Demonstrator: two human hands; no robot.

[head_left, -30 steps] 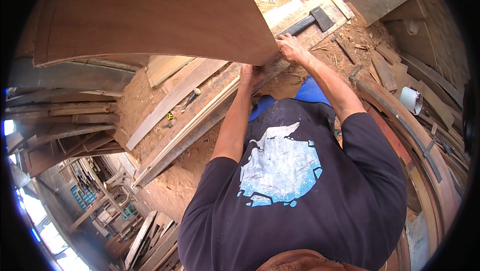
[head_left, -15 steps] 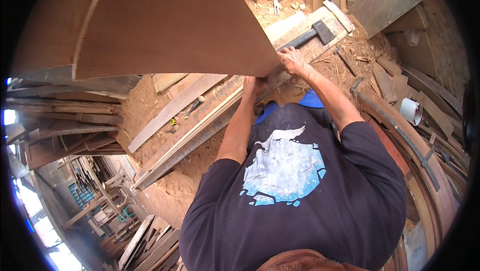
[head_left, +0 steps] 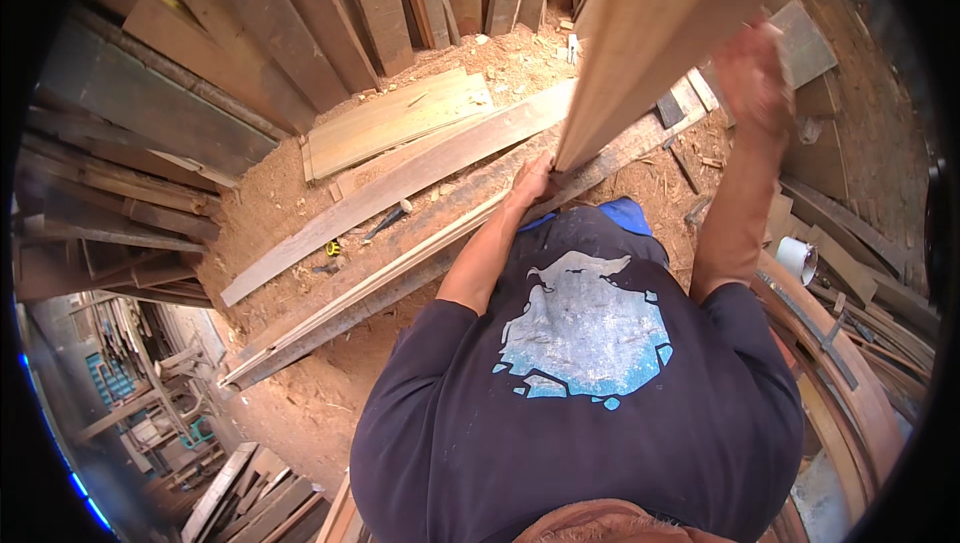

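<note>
Wooden board (head_left: 640, 53) held steeply over the bench (head_left: 625, 151)

The lower end of the board is clamped by the left hand (head_left: 530, 181), near the bench; whether the two are touching cannot be told. The right hand (head_left: 752, 83) is raised beside the board's right side; it is blurred, so whether its fingers are closed cannot be told. A dark tool head (head_left: 668, 110) is seen on the bench, behind the board. Farther left, a long curved plank (head_left: 460, 165) and pale thin boards (head_left: 395, 123) are laid. Beyond them, tall planks (head_left: 375, 3) are leaned in a row.
</note>
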